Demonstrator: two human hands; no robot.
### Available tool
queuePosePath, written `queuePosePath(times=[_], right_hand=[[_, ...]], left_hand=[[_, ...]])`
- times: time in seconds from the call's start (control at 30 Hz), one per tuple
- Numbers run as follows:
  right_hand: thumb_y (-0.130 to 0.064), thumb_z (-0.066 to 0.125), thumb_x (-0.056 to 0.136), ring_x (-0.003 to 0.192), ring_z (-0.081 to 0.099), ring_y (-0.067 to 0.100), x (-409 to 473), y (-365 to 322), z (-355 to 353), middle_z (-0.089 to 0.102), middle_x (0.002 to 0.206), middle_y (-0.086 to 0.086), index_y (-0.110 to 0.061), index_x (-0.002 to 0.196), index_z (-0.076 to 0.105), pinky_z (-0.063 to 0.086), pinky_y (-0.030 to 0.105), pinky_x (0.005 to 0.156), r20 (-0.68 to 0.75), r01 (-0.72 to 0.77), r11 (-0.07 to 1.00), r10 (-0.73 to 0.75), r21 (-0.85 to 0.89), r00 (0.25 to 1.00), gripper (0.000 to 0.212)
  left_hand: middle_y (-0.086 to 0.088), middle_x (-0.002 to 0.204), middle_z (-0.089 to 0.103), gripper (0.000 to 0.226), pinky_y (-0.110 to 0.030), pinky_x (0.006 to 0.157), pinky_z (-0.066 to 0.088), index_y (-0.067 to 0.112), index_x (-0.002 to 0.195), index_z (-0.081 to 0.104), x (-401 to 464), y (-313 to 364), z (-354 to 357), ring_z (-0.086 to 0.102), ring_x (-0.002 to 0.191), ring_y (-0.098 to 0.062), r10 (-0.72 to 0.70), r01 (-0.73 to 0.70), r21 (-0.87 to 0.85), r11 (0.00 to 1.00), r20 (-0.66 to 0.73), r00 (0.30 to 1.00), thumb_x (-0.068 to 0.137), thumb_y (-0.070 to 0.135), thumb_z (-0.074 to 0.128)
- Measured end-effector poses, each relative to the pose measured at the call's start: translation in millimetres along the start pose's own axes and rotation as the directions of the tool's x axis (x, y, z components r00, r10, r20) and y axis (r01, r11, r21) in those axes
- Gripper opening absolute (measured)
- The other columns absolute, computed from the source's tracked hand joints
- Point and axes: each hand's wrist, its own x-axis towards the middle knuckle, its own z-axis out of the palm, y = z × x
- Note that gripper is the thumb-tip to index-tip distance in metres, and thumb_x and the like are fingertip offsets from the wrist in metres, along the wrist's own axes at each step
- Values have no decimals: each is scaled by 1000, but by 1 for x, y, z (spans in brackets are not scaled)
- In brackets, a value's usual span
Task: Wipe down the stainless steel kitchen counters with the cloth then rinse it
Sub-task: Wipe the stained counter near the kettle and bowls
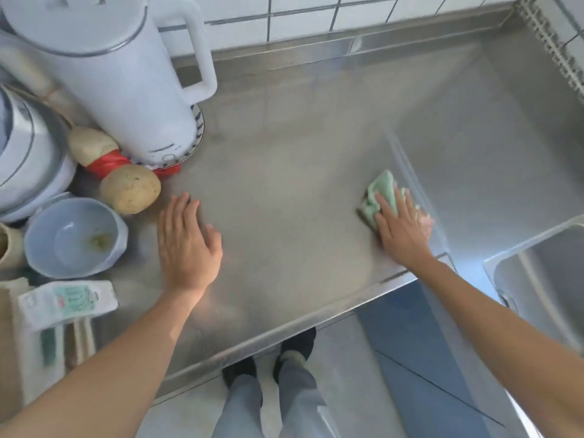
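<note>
The green cloth (380, 197) is pressed flat on the steel counter (284, 172) under the straight fingers of the right hand (401, 229), its crumpled edge showing beyond the fingertips and to their left. The seam to the next counter section lies just right of these fingers. The left hand (186, 245) is laid flat on the counter, fingers released and holding nothing. A potato (131, 191) is seen just left of its fingertips, a bowl (74, 237) further left, and a white kettle (126, 74) beyond.
</note>
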Motion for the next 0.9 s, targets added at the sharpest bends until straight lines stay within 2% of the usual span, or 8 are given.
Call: queuePosePath(times=[0.1,0.17,0.3,0.4,0.53,0.67,0.8,0.9], right_hand=[[-40,24,109,157,-9,30,11,-67,19,-1,172,5,-37,161,17,-4,54,126,-58,-179,983,182,51,982,52],[-40,27,109,157,-7,34,-1,-116,33,2,172,5,-36,160,20,-4,54,125,-46,-59,998,60,27,997,52],[-42,32,108,158,-3,33,-74,-176,68,10,171,3,-35,159,27,-9,51,125,43,264,964,-264,15,963,51],[-53,29,108,157,-13,25,-129,-156,78,3,172,-1,-38,160,21,-19,45,123,130,431,902,-424,-25,896,55],[-68,16,104,156,-15,22,-136,-91,59,-4,170,-4,-44,160,4,-7,51,125,253,581,802,-538,-142,804,63],[-60,18,105,158,0,27,-92,-94,45,9,171,3,-35,161,18,12,56,126,173,405,904,-381,-136,908,61],[-44,31,109,158,-5,30,-35,-183,57,6,171,10,-28,161,22,-1,52,126,5,29,1000,-29,3,1000,56],[-44,31,108,157,-6,33,-19,-265,76,3,171,11,-29,161,21,-5,54,126,7,69,997,-70,42,998,56]], left_hand=[[-24,158,48,48,-53,129,25,-6,143,55,-1,2,-3,39,153,-41,4,-2,-27,1000,73,997,99,15,53],[-24,162,42,48,-54,129,21,-5,145,54,-13,0,-9,35,155,-40,4,0,-31,1000,122,992,102,18,52],[-24,162,42,45,-55,126,32,-4,140,58,-75,-11,-31,40,151,-41,59,-51,-73,996,114,992,102,19,53],[-21,162,42,45,-58,120,39,-3,141,58,-131,-34,-48,44,149,-40,130,-118,-118,986,97,987,103,20,55],[-14,166,40,50,-59,122,37,0,149,53,-175,-66,-65,35,157,-33,190,-176,-102,979,157,969,105,24,52],[-15,165,43,51,-57,124,34,1,150,53,-176,-70,-65,31,159,-32,227,-227,-21,974,168,959,105,24,52],[-15,164,43,50,-54,126,33,2,151,53,-178,-68,-64,31,159,-31,232,-235,1,972,132,964,105,23,53],[-16,163,45,49,-54,125,34,2,149,55,-178,-68,-64,34,158,-32,229,-231,1,973,106,968,104,22,53]])
